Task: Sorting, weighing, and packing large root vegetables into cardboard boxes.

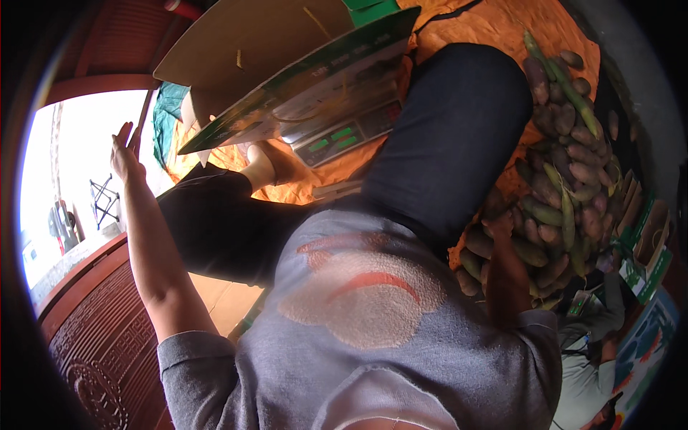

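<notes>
My left hand (127,156) is raised at the far left with its fingers stretched out and nothing in it. Down at the right, my right hand (499,226) touches the near left edge of a heap of long, brownish-purple and green vegetables (566,161), cucumber-like in shape. Its fingers are dim and partly lost among them, so I cannot tell whether it grips one. Ahead of me stands an open cardboard box (287,93) with green print, its flap tilted toward me. Below that flap shows a digital scale (340,140) with lit green panels.
An orange sheet (462,25) lies under the heap and around the scale. My bent knee (466,100) comes between the box and the heap. Carved reddish wood (100,337) is at lower left. Green-edged cartons (648,240) and another person (591,358) are at lower right.
</notes>
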The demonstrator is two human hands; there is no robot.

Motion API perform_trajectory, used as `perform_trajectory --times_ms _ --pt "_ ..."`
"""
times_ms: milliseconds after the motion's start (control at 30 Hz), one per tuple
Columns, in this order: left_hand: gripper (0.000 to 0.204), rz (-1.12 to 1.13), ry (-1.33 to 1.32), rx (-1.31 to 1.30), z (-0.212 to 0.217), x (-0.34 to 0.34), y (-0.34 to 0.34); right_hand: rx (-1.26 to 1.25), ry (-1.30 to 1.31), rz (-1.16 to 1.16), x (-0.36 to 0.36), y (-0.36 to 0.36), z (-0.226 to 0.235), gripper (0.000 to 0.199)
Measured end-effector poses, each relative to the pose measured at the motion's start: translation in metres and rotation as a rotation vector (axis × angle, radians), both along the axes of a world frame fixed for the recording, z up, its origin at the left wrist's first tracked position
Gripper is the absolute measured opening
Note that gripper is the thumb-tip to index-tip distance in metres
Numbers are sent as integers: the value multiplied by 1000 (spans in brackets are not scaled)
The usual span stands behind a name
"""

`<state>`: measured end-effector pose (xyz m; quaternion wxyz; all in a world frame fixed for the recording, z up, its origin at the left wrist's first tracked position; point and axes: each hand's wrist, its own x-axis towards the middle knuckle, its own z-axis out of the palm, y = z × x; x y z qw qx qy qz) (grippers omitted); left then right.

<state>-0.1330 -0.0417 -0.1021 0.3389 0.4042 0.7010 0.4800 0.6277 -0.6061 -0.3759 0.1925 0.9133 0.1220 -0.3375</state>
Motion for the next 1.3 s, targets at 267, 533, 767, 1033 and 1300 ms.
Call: perform_trajectory --times_ms 267,533,767,1033,1300 --pt "46 -73 -48 174 32 35 19 223 121 -147 22 25 25 114" --pt "41 -357 -33 214 90 103 32 571 -6 -138 85 147 195 108" --pt "43 -675 425 389 79 121 38 1117 212 428 -8 344 421 93" --pt "48 -735 775 256 41 118 49 755 669 1322 -260 541 473 94" --pt "22 -787 837 -42 62 121 36 -53 742 1746 -421 624 265 95"
